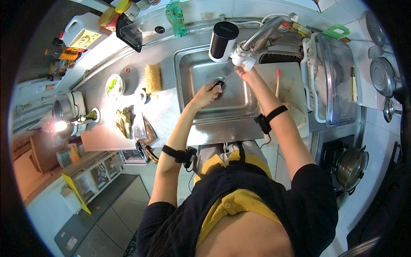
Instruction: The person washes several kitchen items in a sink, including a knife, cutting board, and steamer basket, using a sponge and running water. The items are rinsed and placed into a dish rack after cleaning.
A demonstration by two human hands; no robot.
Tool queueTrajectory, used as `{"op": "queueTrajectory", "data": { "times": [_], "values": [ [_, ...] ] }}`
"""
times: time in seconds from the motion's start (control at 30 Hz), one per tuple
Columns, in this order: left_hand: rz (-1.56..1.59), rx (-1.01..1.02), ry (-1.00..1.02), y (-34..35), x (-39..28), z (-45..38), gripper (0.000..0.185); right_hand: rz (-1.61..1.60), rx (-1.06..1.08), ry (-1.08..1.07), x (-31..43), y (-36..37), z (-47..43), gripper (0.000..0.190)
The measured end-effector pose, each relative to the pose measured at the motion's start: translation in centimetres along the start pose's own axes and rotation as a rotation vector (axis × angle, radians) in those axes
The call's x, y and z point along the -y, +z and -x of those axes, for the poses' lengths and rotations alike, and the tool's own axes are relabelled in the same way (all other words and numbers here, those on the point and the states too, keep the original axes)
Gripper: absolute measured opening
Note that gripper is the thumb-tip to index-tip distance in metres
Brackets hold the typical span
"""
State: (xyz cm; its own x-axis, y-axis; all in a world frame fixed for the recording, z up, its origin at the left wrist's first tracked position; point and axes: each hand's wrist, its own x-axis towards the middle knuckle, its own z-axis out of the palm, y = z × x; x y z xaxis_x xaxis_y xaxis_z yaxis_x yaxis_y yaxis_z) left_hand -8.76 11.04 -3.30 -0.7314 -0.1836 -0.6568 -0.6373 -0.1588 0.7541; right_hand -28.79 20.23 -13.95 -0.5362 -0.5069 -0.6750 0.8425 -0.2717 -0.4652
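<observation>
My left hand point(207, 95) is closed around the black handle of a metal-bladed utensil point(220, 84), held over the drain of a stainless steel sink point(199, 112); its exact kind cannot be told. My right hand point(246, 74) is up at the white tap-mounted water filter point(240, 57) below the curved metal faucet point(263, 32). Its fingertips are partly hidden by the filter, and whether they grip its lever cannot be told. Near the filter's outlet, a blurred, clear streak runs down toward the utensil.
Right of the sink lie a cutting board point(289, 77), a toothbrush point(278, 82) and a lidded dish rack point(340, 80). On the left counter are a yellow sponge point(153, 78), a small bowl point(114, 86), a crumpled cloth point(123, 122) and a cleaver point(139, 125). A pot point(351, 167) sits at lower right.
</observation>
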Motion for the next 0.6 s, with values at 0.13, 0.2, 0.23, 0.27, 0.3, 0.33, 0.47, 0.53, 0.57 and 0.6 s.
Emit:
{"op": "queueTrajectory", "data": {
  "times": [0.13, 0.2, 0.23, 0.27, 0.3, 0.33, 0.47, 0.53, 0.57, 0.6],
  "values": [
    [-0.064, 0.006, -0.026, -1.0, -0.4, 1.0, 0.032, -0.146, -0.07, -0.026, 0.7, -0.4, -0.7, 0.022],
    [-0.084, 0.006, -0.017, -1.0, -0.3, 0.5, 0.032, -0.031, -0.105, -0.023, -0.2, -0.5, -0.3, 0.023],
    [-0.085, 0.012, -0.01, -1.0, -0.3, -0.1, 0.032, 0.109, -0.098, 0.013, -1.3, -0.3, 0.1, 0.023],
    [-0.054, 0.001, -0.023, -1.2, -0.2, -0.8, 0.03, 0.24, -0.081, 0.104, -2.1, -0.2, 0.6, 0.024],
    [-0.009, 0.003, -0.026, -1.3, -0.1, -1.8, 0.028, 0.214, -0.07, 0.038, -2.2, -0.4, 1.1, 0.025],
    [0.037, 0.006, -0.03, -1.4, 0.2, -2.7, 0.027, 0.177, -0.049, 0.027, -2.2, -0.5, 1.6, 0.026],
    [0.488, -0.354, -0.095, -0.9, 1.8, -6.8, 0.021, 0.114, -0.122, -0.088, -0.3, -0.4, 3.5, 0.026],
    [0.844, -0.317, -0.104, 0.3, 2.7, -9.1, 0.022, 0.088, -0.145, -0.165, -0.2, -0.4, 4.6, 0.024],
    [1.013, -0.313, -0.124, 1.1, 3.0, -10.3, 0.022, 0.114, -0.173, -0.203, -0.3, -0.4, 5.0, 0.024],
    [1.114, -0.323, -0.079, 2.3, 3.1, -11.6, 0.026, 0.133, -0.183, -0.242, -0.3, -0.5, 5.3, 0.024]
  ]
}}
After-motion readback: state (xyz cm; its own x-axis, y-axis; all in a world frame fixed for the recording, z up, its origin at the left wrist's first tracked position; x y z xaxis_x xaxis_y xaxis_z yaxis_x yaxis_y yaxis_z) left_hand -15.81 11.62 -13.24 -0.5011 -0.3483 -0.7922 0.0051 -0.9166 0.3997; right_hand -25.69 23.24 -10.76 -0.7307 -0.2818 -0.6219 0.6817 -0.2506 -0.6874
